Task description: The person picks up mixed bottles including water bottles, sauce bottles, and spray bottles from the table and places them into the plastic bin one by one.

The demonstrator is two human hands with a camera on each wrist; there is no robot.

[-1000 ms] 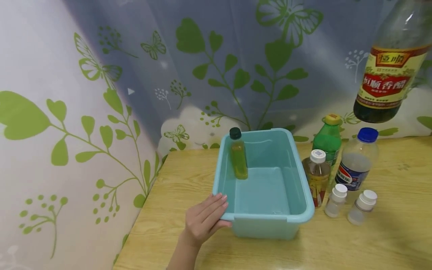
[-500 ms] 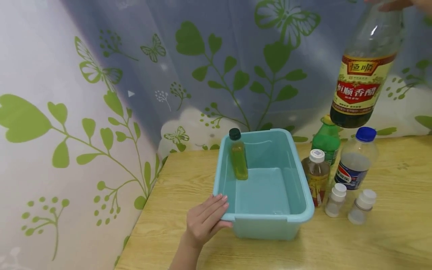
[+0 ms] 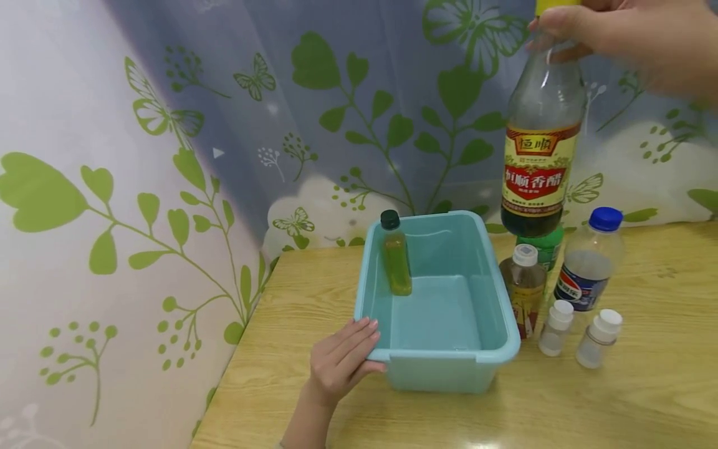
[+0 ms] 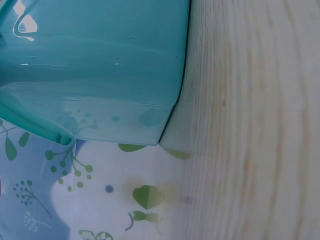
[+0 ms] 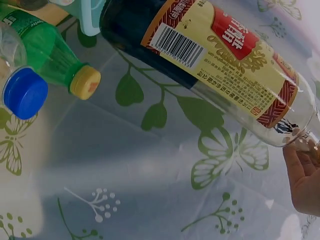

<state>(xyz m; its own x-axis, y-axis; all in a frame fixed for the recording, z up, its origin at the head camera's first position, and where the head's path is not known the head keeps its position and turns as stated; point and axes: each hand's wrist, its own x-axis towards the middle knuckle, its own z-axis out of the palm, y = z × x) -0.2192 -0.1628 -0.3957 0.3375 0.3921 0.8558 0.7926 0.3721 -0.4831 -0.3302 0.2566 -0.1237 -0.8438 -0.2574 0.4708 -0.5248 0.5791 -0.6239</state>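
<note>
My right hand [image 3: 634, 43] grips a glass vinegar bottle [image 3: 535, 162] by its neck, just under the yellow cap. Upright in the air, the bottle has a red and yellow label and dark liquid low inside; it hangs right of the light blue plastic bin [image 3: 440, 362] and in front of a green bottle [image 3: 546, 246]. My left hand [image 3: 342, 362] holds the bin's near left corner, fingers over the rim and thumb below it. Inside the bin, a small bottle of yellow-green liquid [image 3: 397, 262] leans at the left wall. The left wrist view shows the bin's side [image 4: 100, 60], without the hand.
Right of the bin on the wooden table [image 3: 645, 399] stand a brown-drink bottle [image 3: 524, 293], a blue-capped bottle [image 3: 586, 268] and two small white-capped bottles, one nearer the bin [image 3: 556, 327] and one farther right [image 3: 599, 340]. A leaf-patterned curtain [image 3: 348, 125] hangs behind and at left.
The vinegar bottle has moved left and slightly down towards the bin, and the right hand has come into view on its neck. My left hand stays on the bin's corner.
</note>
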